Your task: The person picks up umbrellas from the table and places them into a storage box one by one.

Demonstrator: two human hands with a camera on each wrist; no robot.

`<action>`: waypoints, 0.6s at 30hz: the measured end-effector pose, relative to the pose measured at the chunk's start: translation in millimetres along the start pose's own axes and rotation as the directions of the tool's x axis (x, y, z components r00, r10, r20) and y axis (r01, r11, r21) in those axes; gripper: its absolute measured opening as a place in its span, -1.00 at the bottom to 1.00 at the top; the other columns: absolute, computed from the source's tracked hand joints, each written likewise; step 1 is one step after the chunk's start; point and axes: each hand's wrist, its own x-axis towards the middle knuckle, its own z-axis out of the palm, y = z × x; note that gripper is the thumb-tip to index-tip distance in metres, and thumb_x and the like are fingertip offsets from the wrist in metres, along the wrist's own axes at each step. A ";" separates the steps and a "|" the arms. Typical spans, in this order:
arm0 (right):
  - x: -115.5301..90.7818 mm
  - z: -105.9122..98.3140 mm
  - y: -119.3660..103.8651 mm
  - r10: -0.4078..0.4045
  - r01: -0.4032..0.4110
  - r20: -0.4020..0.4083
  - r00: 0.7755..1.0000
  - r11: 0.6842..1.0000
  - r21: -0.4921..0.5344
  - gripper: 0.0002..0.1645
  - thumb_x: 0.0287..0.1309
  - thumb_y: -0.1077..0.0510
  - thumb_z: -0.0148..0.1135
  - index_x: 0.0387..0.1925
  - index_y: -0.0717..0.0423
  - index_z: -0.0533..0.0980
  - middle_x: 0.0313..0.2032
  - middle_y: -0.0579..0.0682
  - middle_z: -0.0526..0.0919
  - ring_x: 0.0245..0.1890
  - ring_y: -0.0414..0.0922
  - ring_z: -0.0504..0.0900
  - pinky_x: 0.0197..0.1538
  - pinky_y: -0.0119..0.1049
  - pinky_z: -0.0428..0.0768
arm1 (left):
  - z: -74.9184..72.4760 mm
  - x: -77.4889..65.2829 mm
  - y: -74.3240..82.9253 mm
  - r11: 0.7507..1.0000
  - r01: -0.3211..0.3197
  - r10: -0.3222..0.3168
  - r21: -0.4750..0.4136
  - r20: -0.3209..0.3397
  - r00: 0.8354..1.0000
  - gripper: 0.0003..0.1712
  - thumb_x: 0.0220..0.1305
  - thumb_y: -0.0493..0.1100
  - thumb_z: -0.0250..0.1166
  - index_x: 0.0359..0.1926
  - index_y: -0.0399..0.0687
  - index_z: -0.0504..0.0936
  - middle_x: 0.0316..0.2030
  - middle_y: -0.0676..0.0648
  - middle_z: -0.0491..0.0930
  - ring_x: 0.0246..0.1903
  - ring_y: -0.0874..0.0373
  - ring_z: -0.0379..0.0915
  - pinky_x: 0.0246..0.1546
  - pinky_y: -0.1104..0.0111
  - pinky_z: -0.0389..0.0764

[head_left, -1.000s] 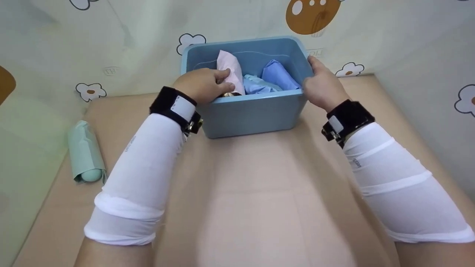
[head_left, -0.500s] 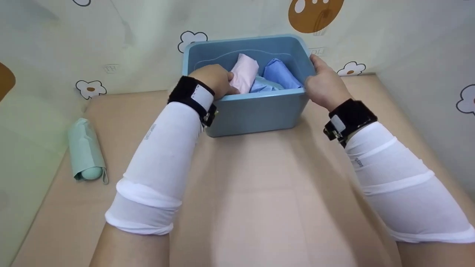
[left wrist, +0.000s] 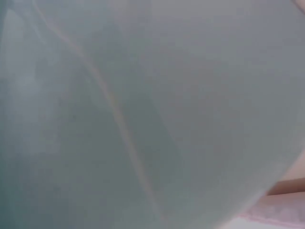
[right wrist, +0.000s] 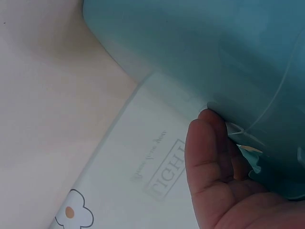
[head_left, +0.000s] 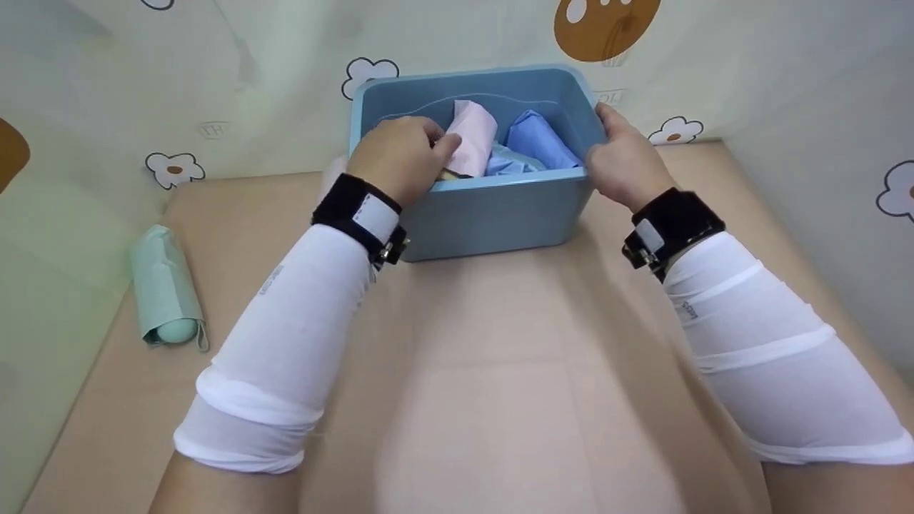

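Note:
A blue plastic bin stands at the back of the table. Inside it lean a pale pink rolled bundle, a crumpled light blue one and a darker blue one, all resembling folded umbrellas. My left hand reaches over the bin's front left rim, its thumb beside the pink bundle. The other fingers are hidden inside, so I cannot tell whether they hold anything. At the right end, my right hand grips the bin's rim; its fingers lie against the wall in the right wrist view.
A mint green folded umbrella with a strap lies at the table's left edge. The beige tabletop extends in front of the bin. Behind hangs a pale curtain printed with flowers. A blurred bin wall fills the left wrist view.
My left hand pushed the pink bundle to the right and dipped deeper into the bin, then drew back slightly, with its thumb showing again. The right hand stays on the rim.

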 end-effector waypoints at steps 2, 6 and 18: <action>-0.1 0.0 -0.3 0.007 -0.007 0.004 1.000 1.000 0.001 -0.10 0.45 0.14 -0.31 0.71 -0.18 -0.29 0.70 -0.05 -0.10 0.68 0.05 -0.02 0.65 0.19 -0.04 | 1.4 -4.7 -4.9 0.998 -0.055 0.051 -0.039 -0.100 0.994 -0.38 0.59 0.31 -0.03 0.34 0.10 0.65 0.12 0.01 0.73 0.05 0.09 0.61 0.11 0.20 0.59; -0.1 0.0 0.4 0.003 -0.003 0.001 1.000 1.000 -0.008 -0.10 0.44 0.14 -0.32 0.71 -0.18 -0.29 0.70 -0.04 -0.11 0.68 0.07 -0.02 0.65 0.20 -0.03 | 2.6 -12.1 -21.2 0.991 -0.114 0.097 -0.068 -0.207 0.974 -0.37 0.60 0.32 -0.05 0.36 0.14 0.62 0.27 0.03 0.66 0.31 0.11 0.54 0.40 0.12 0.43; -0.2 -0.8 0.3 -0.003 0.003 -0.007 1.000 1.000 -0.029 -0.09 0.42 0.15 -0.31 0.71 -0.16 -0.29 0.70 0.01 -0.07 0.60 0.13 0.14 0.57 0.19 0.21 | -2.5 -22.5 -108.6 0.974 0.045 -0.087 -0.221 -0.184 0.979 -0.23 0.61 0.36 -0.17 0.62 0.12 0.25 0.62 -0.22 0.14 0.59 -0.21 0.12 0.57 -0.18 0.14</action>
